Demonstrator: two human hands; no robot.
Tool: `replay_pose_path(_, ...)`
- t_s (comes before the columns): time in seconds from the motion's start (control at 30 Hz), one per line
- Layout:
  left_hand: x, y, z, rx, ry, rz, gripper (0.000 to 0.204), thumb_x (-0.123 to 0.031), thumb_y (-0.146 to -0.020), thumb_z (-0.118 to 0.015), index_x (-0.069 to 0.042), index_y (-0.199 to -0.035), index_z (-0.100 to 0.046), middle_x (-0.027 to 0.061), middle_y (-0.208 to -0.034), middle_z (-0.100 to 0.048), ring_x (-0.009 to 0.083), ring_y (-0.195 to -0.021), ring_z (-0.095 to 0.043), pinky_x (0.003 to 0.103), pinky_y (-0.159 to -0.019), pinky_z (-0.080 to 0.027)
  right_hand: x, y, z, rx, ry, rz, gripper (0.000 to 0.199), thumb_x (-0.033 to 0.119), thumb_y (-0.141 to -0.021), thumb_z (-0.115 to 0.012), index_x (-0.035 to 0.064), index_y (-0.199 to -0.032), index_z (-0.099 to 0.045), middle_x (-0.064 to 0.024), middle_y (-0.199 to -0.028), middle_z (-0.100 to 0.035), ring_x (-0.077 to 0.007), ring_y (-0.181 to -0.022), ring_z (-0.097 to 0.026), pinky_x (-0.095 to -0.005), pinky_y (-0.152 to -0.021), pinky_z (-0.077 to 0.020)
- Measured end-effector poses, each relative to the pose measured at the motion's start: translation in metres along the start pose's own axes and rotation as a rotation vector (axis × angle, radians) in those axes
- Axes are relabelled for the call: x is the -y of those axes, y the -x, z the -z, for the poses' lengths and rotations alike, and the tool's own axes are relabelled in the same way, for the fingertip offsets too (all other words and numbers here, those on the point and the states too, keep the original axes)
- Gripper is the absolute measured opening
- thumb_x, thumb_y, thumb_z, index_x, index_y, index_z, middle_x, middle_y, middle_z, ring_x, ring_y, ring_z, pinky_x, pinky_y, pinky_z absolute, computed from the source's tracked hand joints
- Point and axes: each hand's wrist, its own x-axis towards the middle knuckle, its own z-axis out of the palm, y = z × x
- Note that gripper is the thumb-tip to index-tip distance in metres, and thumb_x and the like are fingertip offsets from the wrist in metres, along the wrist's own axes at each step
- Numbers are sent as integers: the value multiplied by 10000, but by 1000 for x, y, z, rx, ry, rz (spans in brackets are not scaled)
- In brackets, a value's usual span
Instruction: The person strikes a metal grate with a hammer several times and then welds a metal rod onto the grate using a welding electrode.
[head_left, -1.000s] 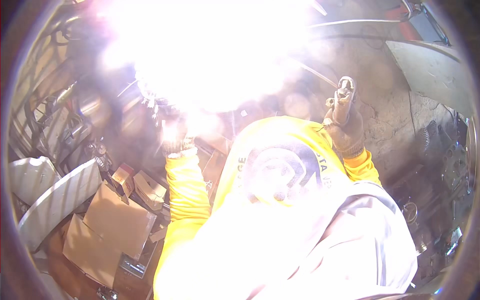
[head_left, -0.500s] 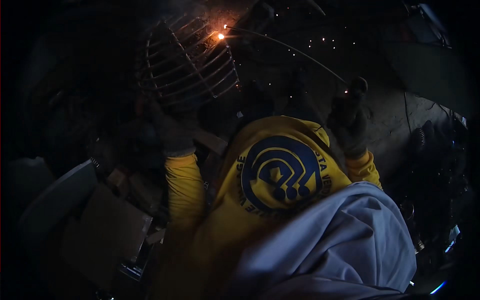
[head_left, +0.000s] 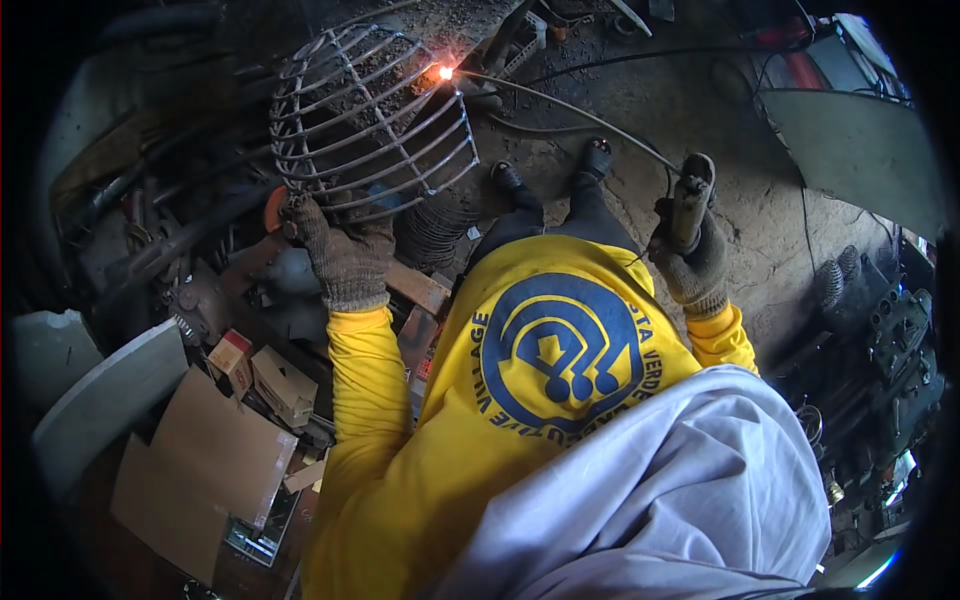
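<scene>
A cage of bent metal rods point(head_left: 375, 120), rounded like a basket, lies at the upper left. My left hand point(head_left: 345, 250), in a knitted work glove, is closed at the cage's near left edge; part of its grip is hidden. My right hand point(head_left: 692, 250), also gloved, is wrapped round a welding electrode holder point(head_left: 690, 205). From the holder a long thin welding rod point(head_left: 575, 105) runs up and left to the cage's right side. At its tip a bright orange-white glow point(head_left: 445, 73) shows against the bars.
Cardboard point(head_left: 210, 450), small boxes point(head_left: 283, 385) and pale curved panels point(head_left: 110, 400) crowd the left. A coil of wire point(head_left: 437, 232) sits near my legs. A dark cable point(head_left: 640, 58) crosses behind the rod. Metal parts point(head_left: 900, 340) and a grey sheet point(head_left: 860, 150) stand at the right.
The picture has gone from very dark to bright, and the scattered sparks are gone. Two bright spots have become one smaller glow at the rod's tip. Both hands have stayed nearly in place.
</scene>
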Motion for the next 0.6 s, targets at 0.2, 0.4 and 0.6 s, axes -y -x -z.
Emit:
replay_pose_path(0.2, 1, 3, -4, -74, -45, -15, 373, -492, -899, -638, -136, -1010, -657, -13, -831, -673, 131, -653, -574, 272, -587, -483, 1, -2, 0, -13, -2, 31, 453, 115, -720, -726, -32, -1125, -587, -83, -806, -679, -186, -707, -666, -307, -701, -526)
replay_pose_path(0.4, 0, 4, -4, -95, -73, -8, 355, -460, -925, -613, -124, -1037, -648, 0, -854, -654, 143, -698, -562, 298, -635, -486, 4, -1, 1, 1, 52, 34, 487, 130, -738, -724, -26, -1173, -569, -66, -850, -663, -165, -741, -647, -287, -712, -512)
replay_pose_path(0.6, -16, -8, 36, 545, 248, 591, 320, -385, -911, -593, -130, -1104, -579, 2, -948, -550, 170, -866, -501, 341, -755, -470, -1, 2, 2, 26, -19, 95, 466, 79, -787, -688, -12, -1219, -540, -27, -908, -608, -90, -771, -587, -250, -707, -492)
